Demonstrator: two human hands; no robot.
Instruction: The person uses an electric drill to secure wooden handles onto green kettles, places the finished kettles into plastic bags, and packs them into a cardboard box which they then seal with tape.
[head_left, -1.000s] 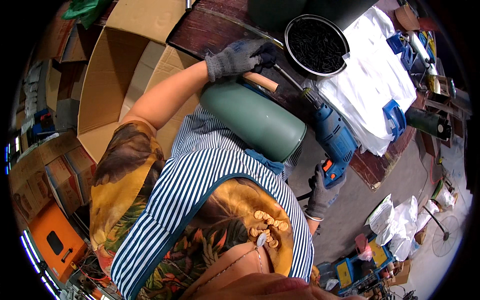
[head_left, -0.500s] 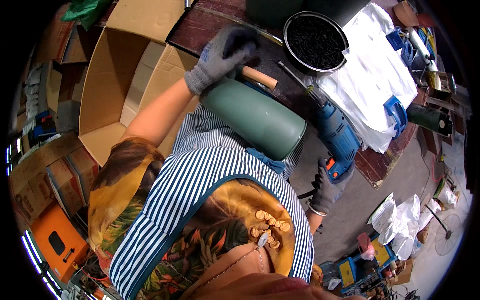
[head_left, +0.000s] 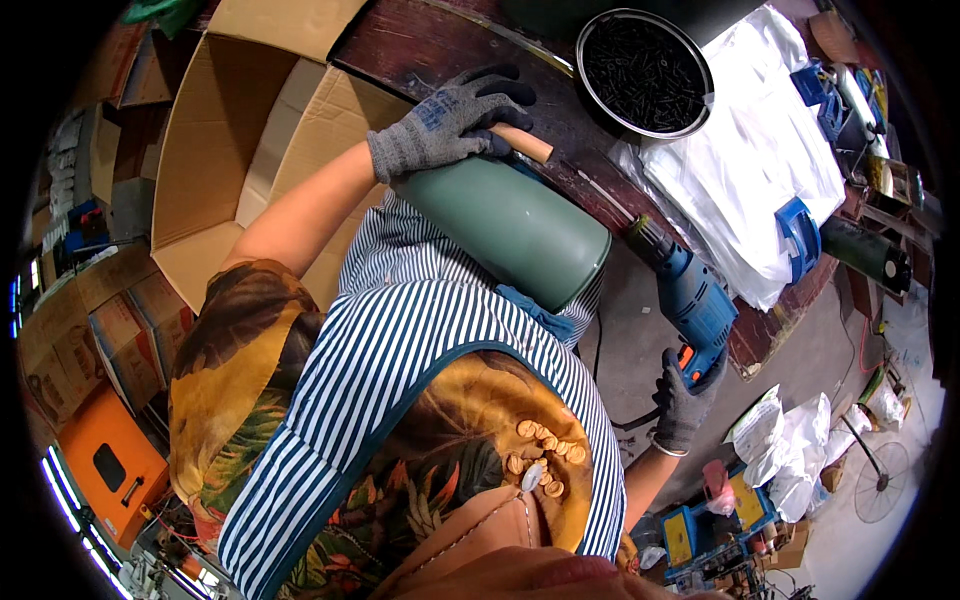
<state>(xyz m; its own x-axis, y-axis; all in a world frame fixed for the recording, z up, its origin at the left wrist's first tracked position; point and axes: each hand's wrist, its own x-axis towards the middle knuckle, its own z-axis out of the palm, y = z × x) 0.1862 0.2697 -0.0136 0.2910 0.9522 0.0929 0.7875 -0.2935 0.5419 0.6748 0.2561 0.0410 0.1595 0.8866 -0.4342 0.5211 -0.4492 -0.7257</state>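
Note:
A dark green rounded cylinder (head_left: 510, 220) lies slanted across my lap. My left hand (head_left: 440, 125), in a grey glove with dark fingertips, rests over its far left end, fingers stretched and apart. A short wooden rod (head_left: 525, 143) sticks out from beneath those fingers, beside the cylinder; its other end is hidden. My right hand (head_left: 686, 400), gloved too, is closed round the handle of a blue power drill (head_left: 697, 300) with an orange trigger. The drill's long thin bit points up and left, above the dark red table, apart from the cylinder.
On the table (head_left: 420, 45) stands a round container (head_left: 643, 75) of small black pieces, beside white plastic sheeting (head_left: 760, 160) with a blue handle (head_left: 798, 238) on it. An open cardboard box (head_left: 215, 150) stands at left. White bags (head_left: 785, 440) and a fan (head_left: 880, 482) are at lower right.
My right hand and the drill have moved right and slightly down, away from the cylinder. My left hand's fingers have spread out over the cylinder's end. The view has shifted a little.

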